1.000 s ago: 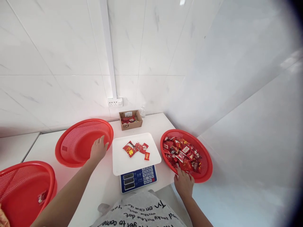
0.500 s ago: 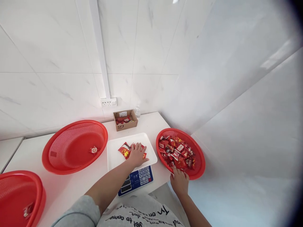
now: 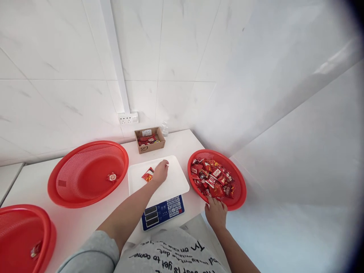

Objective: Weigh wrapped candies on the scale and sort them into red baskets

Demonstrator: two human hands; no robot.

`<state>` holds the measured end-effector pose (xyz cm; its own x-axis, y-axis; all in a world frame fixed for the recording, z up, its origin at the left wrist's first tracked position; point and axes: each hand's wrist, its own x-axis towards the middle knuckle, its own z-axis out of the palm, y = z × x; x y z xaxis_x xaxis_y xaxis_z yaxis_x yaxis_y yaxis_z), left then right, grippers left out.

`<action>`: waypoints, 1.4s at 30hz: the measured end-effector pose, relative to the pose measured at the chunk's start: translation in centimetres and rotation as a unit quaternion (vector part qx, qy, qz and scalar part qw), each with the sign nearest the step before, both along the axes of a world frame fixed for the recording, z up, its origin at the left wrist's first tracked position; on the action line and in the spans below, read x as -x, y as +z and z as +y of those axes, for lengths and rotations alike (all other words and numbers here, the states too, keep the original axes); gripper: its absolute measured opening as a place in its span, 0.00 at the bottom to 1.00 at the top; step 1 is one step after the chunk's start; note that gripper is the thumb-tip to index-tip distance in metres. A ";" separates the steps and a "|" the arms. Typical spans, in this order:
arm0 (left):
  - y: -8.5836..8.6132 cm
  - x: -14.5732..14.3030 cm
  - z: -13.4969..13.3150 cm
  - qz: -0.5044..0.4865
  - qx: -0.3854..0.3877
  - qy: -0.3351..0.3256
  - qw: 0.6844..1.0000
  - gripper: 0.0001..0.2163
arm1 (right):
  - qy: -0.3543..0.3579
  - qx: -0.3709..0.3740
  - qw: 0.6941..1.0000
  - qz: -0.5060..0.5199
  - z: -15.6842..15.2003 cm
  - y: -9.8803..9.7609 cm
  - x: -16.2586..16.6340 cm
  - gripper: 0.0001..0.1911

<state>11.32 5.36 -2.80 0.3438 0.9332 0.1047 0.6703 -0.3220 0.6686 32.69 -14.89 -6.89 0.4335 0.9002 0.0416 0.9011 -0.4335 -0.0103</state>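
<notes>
Over the white weighing tray [image 3: 176,182] of a scale is my left hand [image 3: 160,172], its fingers curled in. What those fingers hold, if anything, is hidden by the back of the hand. A red and gold wrapped packet [image 3: 147,175] lies on the tray just left of the hand, partly covered by it. My right hand [image 3: 216,214] grips the near rim of a red plastic basket [image 3: 241,195], its fingers over the edge. Inside that basket is a heap of small red wrapped packets [image 3: 212,180]. The scale's blue keypad panel [image 3: 163,213] faces me.
Two more red baskets stand to the left: one behind [image 3: 88,185], one in front [image 3: 17,242], each with a small packet inside. A cardboard box [image 3: 152,147] of red packets sits at the back, beside clear plastic [image 3: 164,129]. The wall has a socket [image 3: 127,118].
My left hand was spread flat over packets on the tray; now it is curled and slightly farther back. Fewer packets show on the tray. My right hand stays at the basket rim.
</notes>
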 end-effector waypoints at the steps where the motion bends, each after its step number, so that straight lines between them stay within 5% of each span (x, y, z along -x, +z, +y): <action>1: 0.5 0.8 0.5 -0.017 0.004 0.035 0.999 0.10 | -0.002 -0.001 1.000 -0.002 0.0 0.0 0.0 0.19; 8: 3.7 13.2 3.4 -0.043 0.000 0.214 0.976 0.12 | 0.002 -0.027 1.000 -0.003 -0.1 -0.2 0.0 0.18; 13: 3.7 20.1 2.4 0.129 -0.017 0.221 0.967 0.19 | -0.003 -0.033 0.999 0.001 -0.1 -0.7 -0.1 0.18; 16: 2.6 19.1 0.6 0.206 -0.070 0.108 0.970 0.22 | -0.005 -0.032 0.999 -0.001 -0.1 -0.9 -0.2 0.18; 20: 0.8 14.5 -1.4 0.205 -0.081 -0.137 0.966 0.26 | -0.006 -0.020 1.000 -0.001 -0.1 -0.7 -0.1 0.18; 23: -0.1 11.6 -1.9 0.195 -0.057 -0.227 0.953 0.29 | -0.004 -0.008 1.000 0.002 0.0 -0.3 0.1 0.19; 28: -0.6 9.6 -1.4 0.112 0.016 -0.170 0.979 0.19 | -0.007 0.013 1.000 0.005 0.0 0.0 0.1 0.20; 32: 0.9 9.2 -2.2 -0.047 0.124 -0.037 0.991 0.17 | -0.006 0.012 1.000 0.007 -0.1 -0.2 0.0 0.19; 34: 2.1 9.1 -3.1 -0.212 0.246 0.025 0.946 0.20 | -0.005 0.002 1.000 0.005 -0.1 -0.3 0.0 0.19; 38: 3.9 9.6 -5.2 -0.424 0.420 0.060 0.800 0.18 | -0.010 -0.010 1.000 0.005 -0.1 -0.2 0.1 0.19; 42: 4.2 11.2 -6.4 -0.472 0.400 0.133 0.774 0.08 | -0.010 -0.010 1.000 0.008 0.0 0.0 0.2 0.19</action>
<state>0.12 -1.05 1.45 0.2503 0.8537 -0.4567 -0.2677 0.5143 0.8148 32.46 -14.89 -6.88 0.4516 0.8907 0.0522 0.8922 -0.4504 -0.0326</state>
